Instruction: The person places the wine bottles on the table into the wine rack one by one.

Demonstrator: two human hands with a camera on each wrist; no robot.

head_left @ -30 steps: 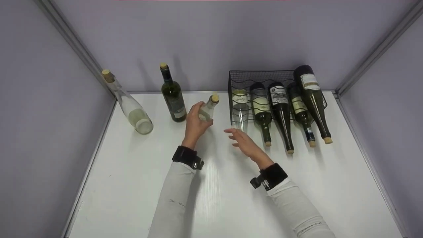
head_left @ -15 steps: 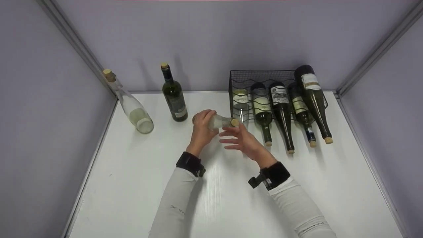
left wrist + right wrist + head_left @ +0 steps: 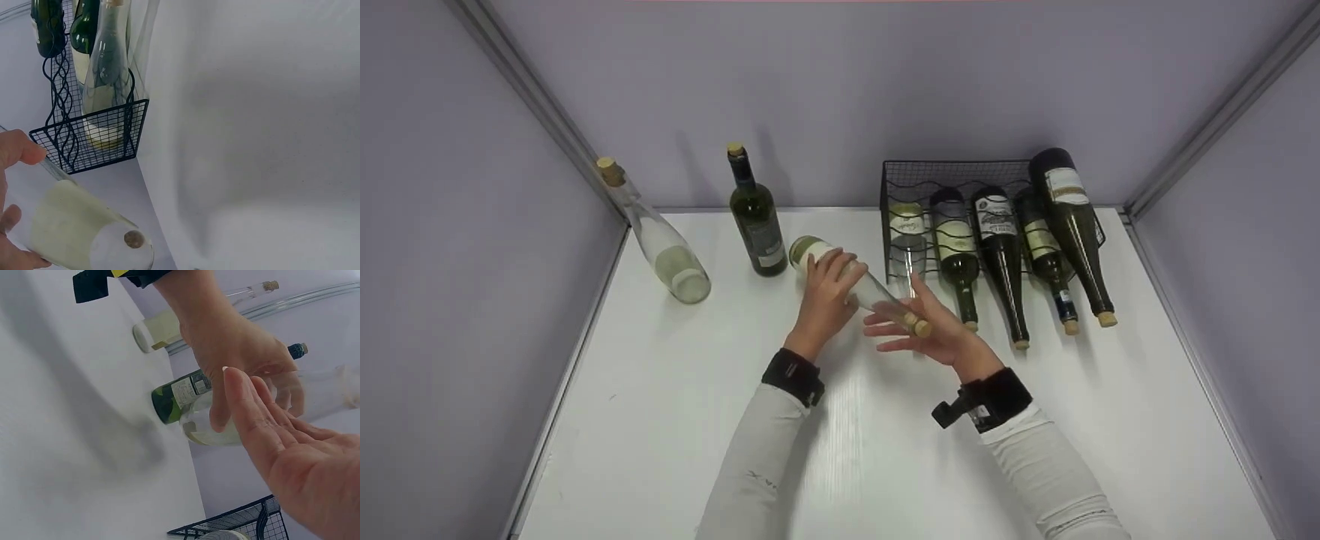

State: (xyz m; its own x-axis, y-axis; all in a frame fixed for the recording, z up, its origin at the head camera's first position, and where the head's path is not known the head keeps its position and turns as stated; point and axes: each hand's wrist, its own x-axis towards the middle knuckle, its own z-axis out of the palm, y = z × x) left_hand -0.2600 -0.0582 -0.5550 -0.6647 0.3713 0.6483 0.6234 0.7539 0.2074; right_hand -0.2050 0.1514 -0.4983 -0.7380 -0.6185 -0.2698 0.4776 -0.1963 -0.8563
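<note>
The left hand (image 3: 823, 301) grips a corked clear-glass bottle (image 3: 874, 292) slantwise above the white table (image 3: 652, 420), its base toward the upright green wine bottle (image 3: 756, 229). The right hand (image 3: 943, 331), fingers extended, lies beneath the bottle's neck; contact cannot be determined.

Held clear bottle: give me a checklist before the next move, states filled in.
1. Left hand gripping the held clear bottle: ok, fingers curled round its body.
2. Cork at the bottle's mouth: ok.
3. Right hand gripping the neck: not ok, fingers extended near it.
4. Bottle level: not ok, tilted in the left-wrist view.
5. Base clear of the standing green bottle: cannot tell, close together in the head view.
6. Left end of the wire rack bottle-free: not ok, a clear bottle lies there.
</note>
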